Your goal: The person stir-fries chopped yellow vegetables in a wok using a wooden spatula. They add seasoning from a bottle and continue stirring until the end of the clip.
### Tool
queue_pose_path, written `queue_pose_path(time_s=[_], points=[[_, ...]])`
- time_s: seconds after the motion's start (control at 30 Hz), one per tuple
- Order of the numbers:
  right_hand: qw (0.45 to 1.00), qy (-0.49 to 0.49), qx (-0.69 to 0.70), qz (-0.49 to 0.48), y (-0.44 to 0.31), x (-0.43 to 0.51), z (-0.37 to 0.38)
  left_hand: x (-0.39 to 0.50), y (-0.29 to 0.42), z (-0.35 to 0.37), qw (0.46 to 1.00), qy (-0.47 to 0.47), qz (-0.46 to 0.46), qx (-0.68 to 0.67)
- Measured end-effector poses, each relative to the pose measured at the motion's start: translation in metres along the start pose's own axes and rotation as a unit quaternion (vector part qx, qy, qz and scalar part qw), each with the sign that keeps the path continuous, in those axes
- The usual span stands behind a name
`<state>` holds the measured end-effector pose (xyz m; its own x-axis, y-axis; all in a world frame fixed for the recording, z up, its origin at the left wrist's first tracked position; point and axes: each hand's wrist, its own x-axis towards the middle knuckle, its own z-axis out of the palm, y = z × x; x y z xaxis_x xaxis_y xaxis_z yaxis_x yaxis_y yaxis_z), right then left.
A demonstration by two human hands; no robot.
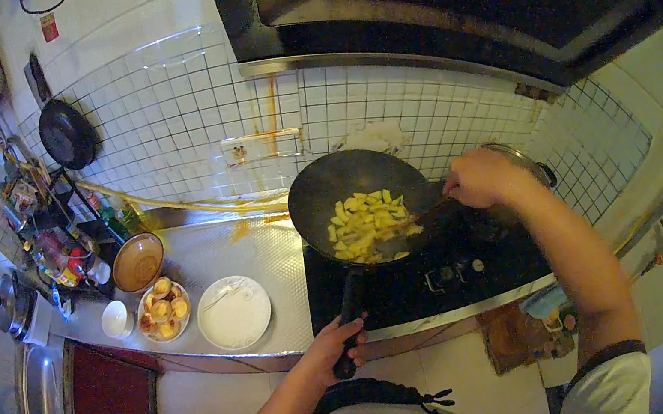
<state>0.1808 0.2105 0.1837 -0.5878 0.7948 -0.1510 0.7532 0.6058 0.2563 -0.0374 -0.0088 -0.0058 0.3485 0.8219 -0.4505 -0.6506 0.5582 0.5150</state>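
My left hand (pixel 335 346) grips the long black handle (pixel 351 300) of a dark wok (pixel 328 185), which stands tilted over the black gas hob (pixel 374 314). Yellow-green chopped vegetable pieces (pixel 365 214) lie spread in the bowl of the wok. In my right hand (pixel 479 177) is the shaft of a brown, wooden-looking spatula (pixel 436 210). Its blade reaches over the right rim and touches the pieces at that side. Part of the shaft is hidden behind my fingers.
Left of the hob are a white plate (pixel 236 326), a bowl of egg tarts (pixel 160 310), a white cup (pixel 117 319) and a brown bowl (pixel 138 262). A lidded pot (pixel 508 153) stands behind my right hand. The range hood (pixel 407 26) overhangs the hob. A yellow hose (pixel 195 208) runs along the wall.
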Motion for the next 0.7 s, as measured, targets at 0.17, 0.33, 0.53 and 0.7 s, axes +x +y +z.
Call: queue_pose_path(time_s=[0.17,0.33,0.53,0.7], points=[[0.997,0.035,0.039,0.062,0.016,0.025,0.01,0.001,-0.001,-0.002,0.999,0.039,-0.006,0.015],[0.995,-0.076,0.019,0.066,0.031,0.04,0.003,0.003,-0.003,-0.004,1.0,-0.005,0.004,-0.03],[0.965,0.007,0.248,0.087,0.014,0.056,0.042,0.004,-0.002,-0.006,1.0,0.0,0.001,0.0],[0.99,0.052,0.095,0.085,0.012,0.049,0.019,0.005,-0.005,-0.008,1.0,-0.005,-0.001,-0.009]])
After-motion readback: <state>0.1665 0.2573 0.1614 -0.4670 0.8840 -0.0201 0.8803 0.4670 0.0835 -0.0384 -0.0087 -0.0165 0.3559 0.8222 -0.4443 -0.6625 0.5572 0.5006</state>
